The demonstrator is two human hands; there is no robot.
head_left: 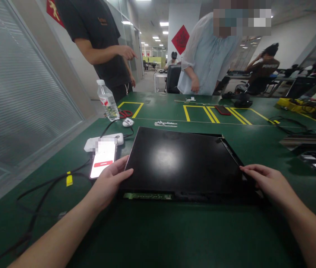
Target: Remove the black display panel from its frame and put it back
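Observation:
A black LCD screen panel [174, 160] lies in front of me on the green table, with a light reflected in its surface. Along its near edge a strip of green circuit board [148, 196] shows. A black frame [232, 149] juts out from beneath the panel's right side. My left hand [111, 178] grips the panel's left edge, thumb on top and fingers behind. At the right edge, my right hand [266, 182] is closed in a pinch, thumb and forefinger at the panel's border; whether it also holds the frame is hidden.
Left of the panel are a lit phone [104, 158], a white device [121, 139], black cables [36, 212] and a water bottle [108, 101]. Red scissors [126, 114], small white strips [166, 123] and a red-edged phone [223, 110] lie farther back. Two people stand across the table [158, 238].

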